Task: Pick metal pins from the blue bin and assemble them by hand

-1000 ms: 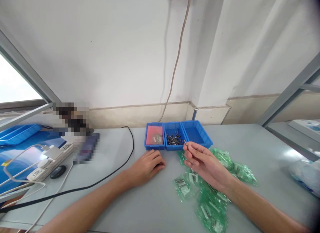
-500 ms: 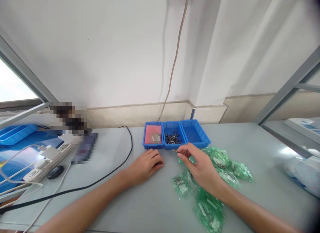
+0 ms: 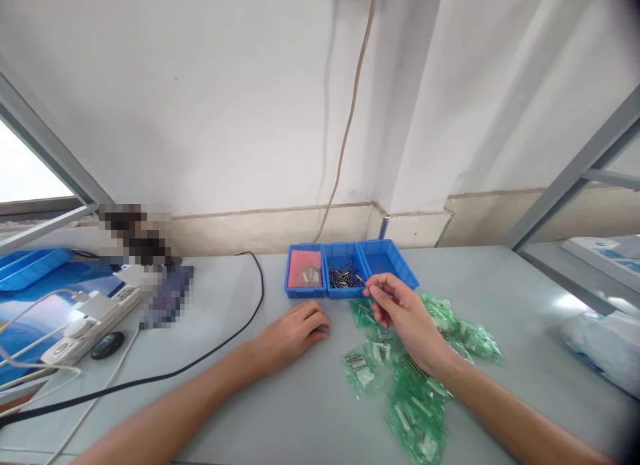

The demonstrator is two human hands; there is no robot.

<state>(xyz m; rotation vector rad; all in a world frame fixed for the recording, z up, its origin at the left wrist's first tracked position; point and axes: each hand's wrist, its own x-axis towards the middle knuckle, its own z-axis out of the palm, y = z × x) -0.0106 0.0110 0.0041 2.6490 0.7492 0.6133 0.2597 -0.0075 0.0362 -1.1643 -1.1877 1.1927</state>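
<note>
My right hand (image 3: 397,310) pinches a small thin metal screw (image 3: 360,279) between thumb and fingertips, above the front of the middle blue bin (image 3: 345,294). A heap of dark metal screws (image 3: 345,276) lies inside that bin. My left hand (image 3: 295,328) rests on the table in front of the bins, loosely curled, thumb apart from the fingers, with nothing visible in it. Under and around my right hand lie green plastic bags of small metal parts (image 3: 417,412), partly hidden by it. One smaller clear-green bag (image 3: 359,368) sits between my hands.
The left blue bin (image 3: 306,293) contains a pink sheet and a small bag of parts. Joined on the right is another blue bin (image 3: 387,262). A black cable (image 3: 200,360) crosses the table at left, near a black mouse (image 3: 107,345) and a power strip (image 3: 90,325).
My right hand has moved slightly up and right, bringing the screw from in front of the middle bin to over its front part. My left hand stays nearly still.
</note>
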